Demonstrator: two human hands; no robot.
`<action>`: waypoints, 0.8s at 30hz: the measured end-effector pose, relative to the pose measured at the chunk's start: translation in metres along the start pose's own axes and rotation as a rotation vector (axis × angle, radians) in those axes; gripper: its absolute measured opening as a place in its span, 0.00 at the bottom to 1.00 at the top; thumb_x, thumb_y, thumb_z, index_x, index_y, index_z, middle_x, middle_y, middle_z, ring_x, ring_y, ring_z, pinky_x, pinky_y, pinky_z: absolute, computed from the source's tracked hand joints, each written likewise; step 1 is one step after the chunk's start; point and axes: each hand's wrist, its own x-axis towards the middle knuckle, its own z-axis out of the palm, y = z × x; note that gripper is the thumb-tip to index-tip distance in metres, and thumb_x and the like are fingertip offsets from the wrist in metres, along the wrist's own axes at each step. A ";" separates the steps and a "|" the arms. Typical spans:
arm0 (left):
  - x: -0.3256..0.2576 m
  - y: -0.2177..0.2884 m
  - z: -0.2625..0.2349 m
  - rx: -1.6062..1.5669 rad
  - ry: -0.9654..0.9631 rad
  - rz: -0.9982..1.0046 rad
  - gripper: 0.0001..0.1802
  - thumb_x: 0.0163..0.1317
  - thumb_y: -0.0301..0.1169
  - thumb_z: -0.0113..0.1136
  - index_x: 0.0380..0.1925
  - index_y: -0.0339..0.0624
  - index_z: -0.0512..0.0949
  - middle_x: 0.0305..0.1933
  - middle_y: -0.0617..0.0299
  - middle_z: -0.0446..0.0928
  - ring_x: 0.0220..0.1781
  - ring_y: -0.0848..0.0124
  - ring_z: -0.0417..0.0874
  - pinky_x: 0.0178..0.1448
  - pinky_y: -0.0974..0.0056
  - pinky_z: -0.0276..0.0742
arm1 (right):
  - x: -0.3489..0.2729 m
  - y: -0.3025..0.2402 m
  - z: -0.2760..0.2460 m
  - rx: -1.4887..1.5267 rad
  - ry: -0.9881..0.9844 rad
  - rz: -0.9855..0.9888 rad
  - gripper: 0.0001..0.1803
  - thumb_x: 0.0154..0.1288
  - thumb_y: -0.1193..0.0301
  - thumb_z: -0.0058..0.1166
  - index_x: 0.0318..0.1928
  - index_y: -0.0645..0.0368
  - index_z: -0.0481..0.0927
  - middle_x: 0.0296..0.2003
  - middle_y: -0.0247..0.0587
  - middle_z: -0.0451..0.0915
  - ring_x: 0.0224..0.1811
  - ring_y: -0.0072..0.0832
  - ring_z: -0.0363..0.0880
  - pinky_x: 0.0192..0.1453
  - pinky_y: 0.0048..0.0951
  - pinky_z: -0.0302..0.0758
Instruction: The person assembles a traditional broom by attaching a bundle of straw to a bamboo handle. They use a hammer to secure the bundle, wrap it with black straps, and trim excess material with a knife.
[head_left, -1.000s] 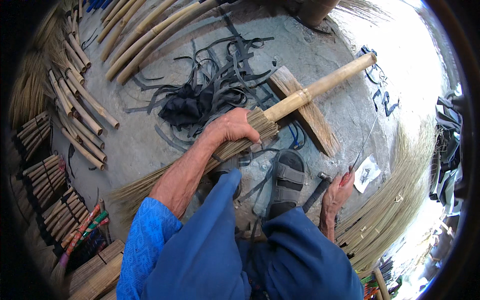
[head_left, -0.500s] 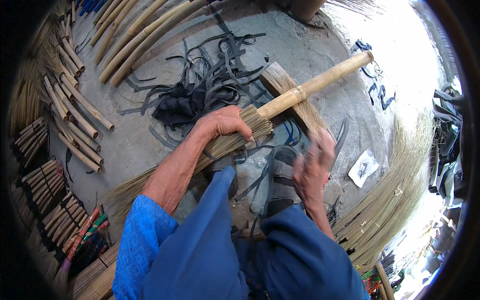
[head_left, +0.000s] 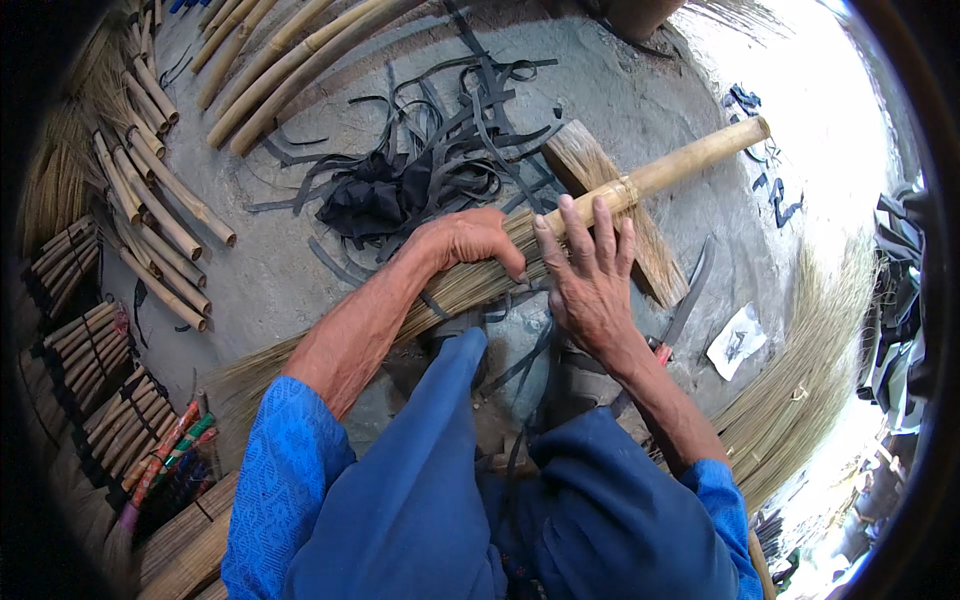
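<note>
A bundle of dry broom straw (head_left: 455,293) lies slantwise across in front of my knees, with a bamboo handle (head_left: 705,153) coming out of its upper right end. My left hand (head_left: 470,240) is wrapped round the straw close to that end. Against the joint of straw and bamboo rests my right hand (head_left: 595,285), palm down and fingers spread. Under the handle is a wooden block (head_left: 655,265), which bears it up off the floor. A curved blade (head_left: 695,295) with a red-marked handle lies beside my right wrist.
Black rubber-like strips and dark cloth (head_left: 385,195) lie tangled beyond my left hand. Bamboo poles (head_left: 290,75) stretch across the upper left, and bundled brooms (head_left: 160,220) line the left side. Loose straw (head_left: 790,400) and a white paper (head_left: 735,343) lie at right.
My right hand has moved up from beside my knee onto the straw's end and bamboo, fingers now spread. My left hand keeps its hold on the straw. The view has shifted slightly.
</note>
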 end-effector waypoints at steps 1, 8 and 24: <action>0.001 0.001 0.000 0.005 0.004 0.013 0.27 0.44 0.35 0.82 0.44 0.30 0.90 0.40 0.48 0.92 0.38 0.59 0.92 0.44 0.54 0.87 | 0.007 0.002 0.001 -0.015 -0.059 0.006 0.48 0.65 0.72 0.64 0.87 0.37 0.69 0.92 0.37 0.53 0.95 0.54 0.46 0.93 0.72 0.42; -0.012 0.010 -0.003 -0.048 -0.021 0.087 0.38 0.45 0.36 0.85 0.57 0.28 0.85 0.48 0.49 0.92 0.44 0.61 0.92 0.51 0.57 0.88 | 0.062 0.031 0.000 0.123 -0.283 -0.278 0.39 0.73 0.68 0.63 0.83 0.51 0.71 0.82 0.41 0.74 0.89 0.39 0.65 0.92 0.51 0.59; -0.015 0.006 0.005 0.311 0.105 0.173 0.34 0.47 0.38 0.83 0.55 0.32 0.86 0.48 0.49 0.92 0.48 0.60 0.91 0.55 0.55 0.85 | 0.039 0.030 -0.023 -0.013 -0.210 0.283 0.62 0.58 0.70 0.78 0.91 0.40 0.59 0.92 0.41 0.51 0.96 0.48 0.43 0.95 0.70 0.39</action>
